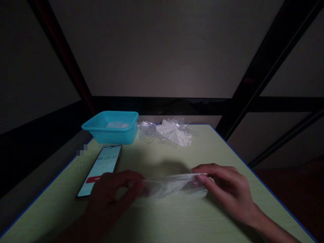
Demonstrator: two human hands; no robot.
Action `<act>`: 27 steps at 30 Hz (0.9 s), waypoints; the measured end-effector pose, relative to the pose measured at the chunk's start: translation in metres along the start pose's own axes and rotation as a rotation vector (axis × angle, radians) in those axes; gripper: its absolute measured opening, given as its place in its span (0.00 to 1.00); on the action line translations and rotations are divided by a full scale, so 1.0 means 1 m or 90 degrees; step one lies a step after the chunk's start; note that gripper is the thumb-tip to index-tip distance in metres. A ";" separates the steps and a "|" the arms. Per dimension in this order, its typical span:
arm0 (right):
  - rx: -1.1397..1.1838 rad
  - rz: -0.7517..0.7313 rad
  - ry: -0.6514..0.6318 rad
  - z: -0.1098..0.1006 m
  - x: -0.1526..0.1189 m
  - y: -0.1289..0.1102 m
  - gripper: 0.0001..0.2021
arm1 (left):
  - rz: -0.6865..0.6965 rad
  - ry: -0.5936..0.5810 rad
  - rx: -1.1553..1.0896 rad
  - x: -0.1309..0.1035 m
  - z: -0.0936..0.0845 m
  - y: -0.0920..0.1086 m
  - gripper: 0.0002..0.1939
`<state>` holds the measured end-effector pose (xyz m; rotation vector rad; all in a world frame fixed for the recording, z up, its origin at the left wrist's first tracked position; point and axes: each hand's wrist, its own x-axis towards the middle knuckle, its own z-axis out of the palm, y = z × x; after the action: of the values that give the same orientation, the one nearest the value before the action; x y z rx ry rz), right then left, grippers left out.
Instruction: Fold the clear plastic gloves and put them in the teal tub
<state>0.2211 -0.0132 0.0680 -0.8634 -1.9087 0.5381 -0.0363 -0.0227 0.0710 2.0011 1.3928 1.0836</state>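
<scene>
Between my two hands a clear plastic bag is stretched sideways, just above the table. Something whitish shows through its film, too blurred to make out. My left hand pinches the bag's left end between thumb and fingers; it is dark and in shadow. At the right end, my right hand grips the bag's upper edge with thumb and forefinger. A phone with a lit timer screen lies just beyond my left hand, which covers part of its lower right side.
A blue plastic basket with something pale inside stands at the back left of the light table. Beside it lie crumpled clear plastic wrappers and a folded white tissue. A wall rises behind the table's far edge.
</scene>
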 end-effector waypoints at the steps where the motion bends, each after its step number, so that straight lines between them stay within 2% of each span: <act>1: 0.052 0.054 0.008 0.001 0.002 -0.003 0.04 | -0.044 -0.029 -0.075 0.003 -0.002 0.004 0.13; 3: 0.155 0.163 -0.001 0.003 0.007 -0.004 0.06 | -0.136 -0.089 -0.217 0.010 0.000 0.008 0.13; 5: 0.232 0.254 -0.040 0.007 0.011 0.005 0.10 | -0.226 -0.105 -0.317 0.019 0.008 0.005 0.13; 7: 0.270 0.318 -0.093 0.013 0.013 0.020 0.13 | -0.311 -0.117 -0.350 0.025 0.020 -0.004 0.13; 9: 0.285 0.364 -0.116 0.018 0.013 0.038 0.14 | -0.351 -0.113 -0.359 0.028 0.033 -0.016 0.14; 14: 0.332 0.401 -0.152 0.023 0.007 0.067 0.22 | -0.326 -0.085 -0.306 0.029 0.051 -0.035 0.12; 20: 0.343 0.395 -0.157 0.023 0.005 0.075 0.25 | -0.313 -0.050 -0.279 0.030 0.052 -0.039 0.12; 23: 0.285 0.383 -0.175 0.021 0.011 0.078 0.24 | -0.266 -0.011 -0.239 0.031 0.049 -0.040 0.17; 27: 0.077 0.315 -0.191 0.021 0.030 0.083 0.22 | -0.166 -0.032 -0.150 0.028 0.047 -0.043 0.18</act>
<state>0.2220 0.0634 0.0198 -1.2362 -1.8979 1.1221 -0.0170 0.0224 0.0216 1.6190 1.3845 1.0194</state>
